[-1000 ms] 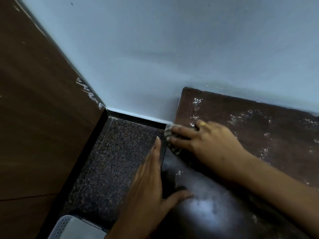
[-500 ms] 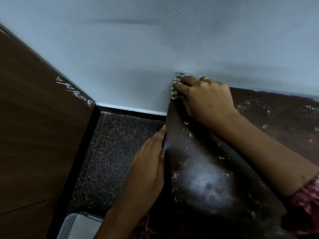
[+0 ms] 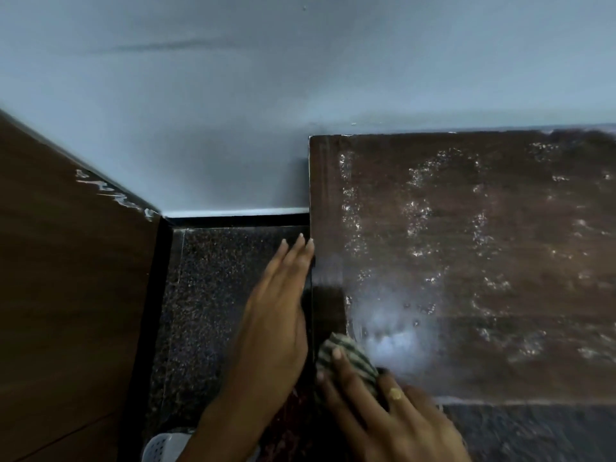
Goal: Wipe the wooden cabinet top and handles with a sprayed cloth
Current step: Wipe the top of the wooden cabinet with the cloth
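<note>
The dark wooden cabinet top (image 3: 466, 261) fills the right half of the head view, flecked with white spray droplets and a bright glare patch. My right hand (image 3: 383, 415), wearing a ring, presses a striped cloth (image 3: 346, 358) onto the top's near left corner. My left hand (image 3: 276, 325) lies flat with fingers straight against the cabinet's left side edge, holding nothing. No handles are visible.
A pale blue wall (image 3: 300, 78) runs behind the cabinet. A speckled dark floor (image 3: 213, 295) lies left of it, bounded by a brown wooden panel (image 3: 66, 278) with white smears. A white perforated basket (image 3: 163, 445) sits at the bottom edge.
My right hand dragged the cloth from the far left corner by the wall down along the left edge to the near corner. My left hand stayed against the cabinet's side.
</note>
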Tool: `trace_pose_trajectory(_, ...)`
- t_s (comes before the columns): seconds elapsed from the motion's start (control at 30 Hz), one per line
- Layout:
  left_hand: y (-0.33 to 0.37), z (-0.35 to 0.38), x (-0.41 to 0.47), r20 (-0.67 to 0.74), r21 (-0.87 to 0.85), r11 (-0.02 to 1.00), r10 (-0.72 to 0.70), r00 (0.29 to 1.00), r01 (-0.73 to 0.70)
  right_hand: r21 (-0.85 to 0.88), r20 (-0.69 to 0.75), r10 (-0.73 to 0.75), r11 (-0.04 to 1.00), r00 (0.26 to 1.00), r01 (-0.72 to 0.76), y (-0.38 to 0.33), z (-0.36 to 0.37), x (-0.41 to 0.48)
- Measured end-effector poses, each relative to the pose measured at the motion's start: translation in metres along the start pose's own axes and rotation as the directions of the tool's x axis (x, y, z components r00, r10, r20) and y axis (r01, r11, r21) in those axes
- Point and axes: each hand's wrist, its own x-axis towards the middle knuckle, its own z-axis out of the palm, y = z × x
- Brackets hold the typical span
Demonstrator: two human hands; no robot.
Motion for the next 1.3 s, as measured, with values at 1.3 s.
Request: trace_pose_trajectory(1.3,0.026,0.038,-0.002,-0.021,0.167,0.986,-0.028,0.999,0.031,0.028,0.084,0.016,0.999,0.996,-0.018,0.023,-0.011,-0.020)
